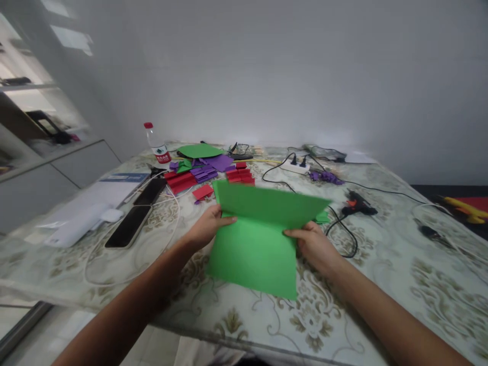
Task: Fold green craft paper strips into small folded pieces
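Note:
A sheet of bright green paper (255, 254) is folded across its width, its far part standing up and its near part sloping toward me above the table. My left hand (207, 226) grips its left edge near the crease, thumb lying on the inner face. On the opposite edge my right hand (312, 244) pinches the paper near the fold, thumb on top. The fingers behind the sheet are hidden. Beyond it lie folded red paper pieces (240, 174) and purple paper pieces (204, 173).
A water bottle (158, 145) stands at the back left. Phones (129, 226) and a white cable lie left. A power strip (295, 166) sits at the back, and a black glue gun (358, 204) with its cord lies right. The tablecloth (236, 317) is patterned.

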`<state>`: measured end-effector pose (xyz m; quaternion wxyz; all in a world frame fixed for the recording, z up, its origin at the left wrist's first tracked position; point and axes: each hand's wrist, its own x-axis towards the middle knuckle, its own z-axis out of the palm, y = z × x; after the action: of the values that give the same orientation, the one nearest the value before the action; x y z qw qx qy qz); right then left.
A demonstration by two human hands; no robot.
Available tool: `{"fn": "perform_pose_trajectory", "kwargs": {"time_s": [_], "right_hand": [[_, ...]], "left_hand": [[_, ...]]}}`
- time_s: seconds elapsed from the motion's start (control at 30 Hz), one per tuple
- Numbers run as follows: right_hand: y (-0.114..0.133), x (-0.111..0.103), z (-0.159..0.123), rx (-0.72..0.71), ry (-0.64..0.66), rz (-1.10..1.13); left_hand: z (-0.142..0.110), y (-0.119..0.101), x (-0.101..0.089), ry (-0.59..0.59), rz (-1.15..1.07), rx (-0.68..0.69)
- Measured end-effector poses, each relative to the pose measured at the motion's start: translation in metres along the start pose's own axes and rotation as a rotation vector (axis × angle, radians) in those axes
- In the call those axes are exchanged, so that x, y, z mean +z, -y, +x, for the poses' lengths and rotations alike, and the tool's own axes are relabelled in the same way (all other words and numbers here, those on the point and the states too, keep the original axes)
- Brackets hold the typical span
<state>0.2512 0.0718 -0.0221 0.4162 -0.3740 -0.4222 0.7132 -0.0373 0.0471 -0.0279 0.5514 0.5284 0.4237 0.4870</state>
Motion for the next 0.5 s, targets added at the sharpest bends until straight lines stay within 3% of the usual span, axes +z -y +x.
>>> {"fn": "perform_pose_trajectory", "kwargs": {"time_s": [0.13, 0.17, 0.23, 0.33, 0.5], "right_hand": [[0.030, -0.011, -0.003, 0.149, 0.324, 0.065], [0.033, -0.012, -0.003, 0.221, 0.505, 0.110], [0.030, -0.011, -0.005, 0.299, 0.619, 0.096], [0.010, 0.001, -0.010, 0.375, 0.644, -0.002], [-0.018, 0.022, -0.022, 0.377, 0.553, -0.108]], "left_hand": [[0.001, -0.002, -0.015, 0.170, -0.006, 0.008], [0.001, -0.003, -0.016, 0.217, -0.004, 0.004], [-0.001, -0.007, -0.014, 0.302, 0.006, -0.009], [-0.005, -0.011, 0.001, 0.397, 0.049, -0.035], [-0.009, -0.010, 0.026, 0.383, 0.110, -0.027]]}}
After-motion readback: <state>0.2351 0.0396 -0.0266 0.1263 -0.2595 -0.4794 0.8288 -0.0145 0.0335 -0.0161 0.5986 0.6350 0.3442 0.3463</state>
